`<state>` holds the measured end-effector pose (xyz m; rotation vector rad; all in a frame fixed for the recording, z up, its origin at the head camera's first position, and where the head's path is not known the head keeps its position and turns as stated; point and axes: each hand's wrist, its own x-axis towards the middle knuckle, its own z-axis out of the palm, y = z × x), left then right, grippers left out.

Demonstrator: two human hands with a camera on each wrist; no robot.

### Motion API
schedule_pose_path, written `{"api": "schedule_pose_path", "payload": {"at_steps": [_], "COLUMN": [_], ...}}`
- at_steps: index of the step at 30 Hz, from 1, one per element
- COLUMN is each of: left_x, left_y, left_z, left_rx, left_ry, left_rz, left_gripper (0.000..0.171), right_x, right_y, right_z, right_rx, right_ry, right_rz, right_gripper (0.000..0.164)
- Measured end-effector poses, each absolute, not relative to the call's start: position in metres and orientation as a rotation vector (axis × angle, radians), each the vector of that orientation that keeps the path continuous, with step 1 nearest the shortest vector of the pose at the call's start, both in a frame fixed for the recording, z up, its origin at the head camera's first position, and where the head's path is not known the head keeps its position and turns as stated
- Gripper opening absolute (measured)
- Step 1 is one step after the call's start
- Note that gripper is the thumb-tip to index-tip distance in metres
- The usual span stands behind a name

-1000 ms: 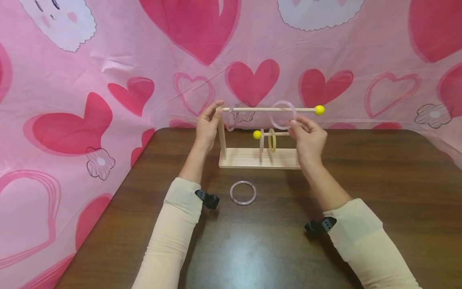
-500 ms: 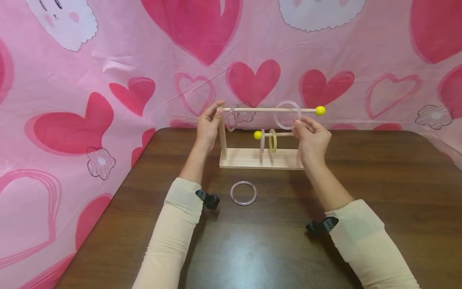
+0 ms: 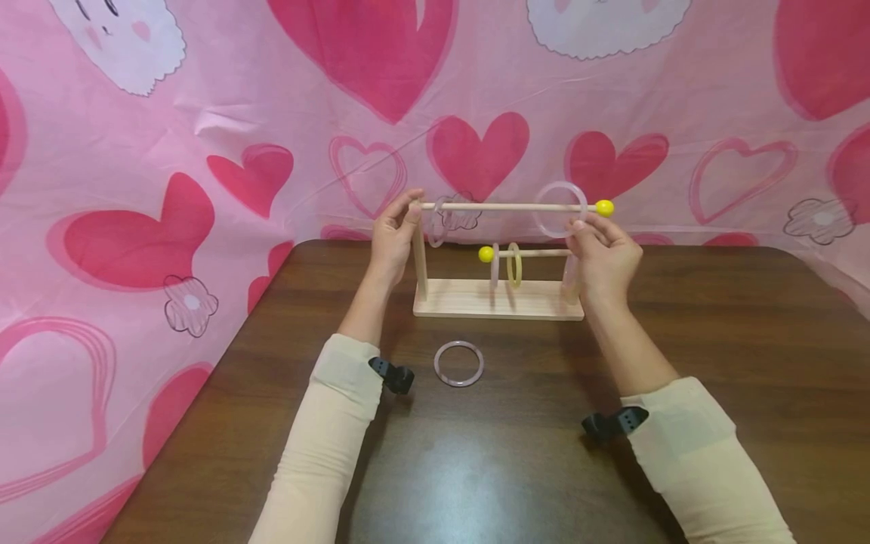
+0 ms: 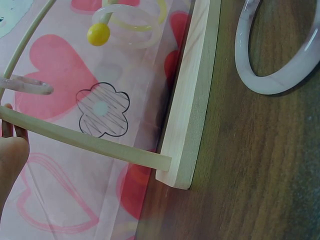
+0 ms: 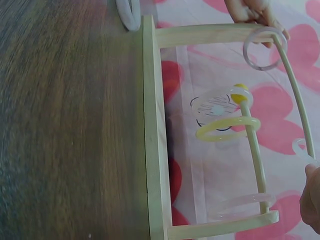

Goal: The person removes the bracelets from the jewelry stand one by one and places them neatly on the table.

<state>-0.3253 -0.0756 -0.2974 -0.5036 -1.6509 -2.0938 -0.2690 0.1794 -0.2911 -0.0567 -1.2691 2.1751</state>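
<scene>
My left hand [image 3: 394, 245] grips the top of the left post of a wooden bangle stand [image 3: 499, 306]. With thumb and fingertips, my right hand [image 3: 607, 257] pinches a pale pink bangle [image 3: 560, 185]. That bangle overlaps the upper rod [image 3: 503, 206] close to its yellow end ball [image 3: 604, 208]; whether the rod runs through it I cannot tell. Beside my left hand, a lilac bangle [image 5: 261, 67] hangs on the same rod. On the lower rod hang a pale bangle [image 3: 495, 268], a yellow bangle [image 3: 519, 266] and another pale bangle [image 3: 569, 272], partly hidden near the right post.
A lilac bangle [image 3: 458, 384] lies flat on the brown wooden table [image 3: 462, 483], in front of the stand. The lower rod ends at the left in a yellow ball [image 3: 485, 255]. Behind the table hangs a pink cloth [image 3: 306, 75] printed with hearts.
My right hand has moved right with the pale pink bangle, along the upper rod toward its ball end, uncovering the right post. My left hand stays on the left post.
</scene>
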Motion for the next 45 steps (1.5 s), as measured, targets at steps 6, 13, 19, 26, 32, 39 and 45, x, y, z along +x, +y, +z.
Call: {"api": "schedule_pose_path", "payload": {"at_steps": [6,13,19,26,32,39,45], "left_x": [-0.326,-0.326,-0.325,-0.326,-0.327,-0.327,-0.326], "left_y": [-0.076,-0.075,-0.076,-0.076,-0.075,-0.075,-0.075], "left_z": [-0.298,-0.298,-0.298,-0.297,-0.298,-0.298,-0.298], "left_rx": [-0.499,-0.487,-0.503,-0.495,-0.518,-0.527,-0.515], "left_ry": [-1.653,-1.651,-1.643,-1.639,-1.642,-1.641,-1.646], "left_rz": [-2.093,-2.104,-2.097,-2.095,-2.091,-2.080,-2.094], "left_gripper": [0.031,0.031,0.035,0.031,0.036,0.042,0.040], "right_x": [-0.268,-0.267,-0.267,-0.268,-0.267,-0.266,-0.266], "right_y": [0.182,0.187,0.190,0.194,0.200,0.206,0.212], "right_z": [-0.289,-0.289,-0.290,-0.290,-0.289,-0.288,-0.290], "right_rx": [-0.087,-0.080,-0.064,-0.070,-0.105,-0.135,-0.194], "right_ry": [-1.217,-1.180,-1.118,-1.118,-1.085,-0.986,-0.921], "right_rz": [2.190,2.199,2.236,2.206,2.222,2.300,2.382], "right_gripper": [0.017,0.015,0.013,0.014,0.012,0.013,0.017]}}
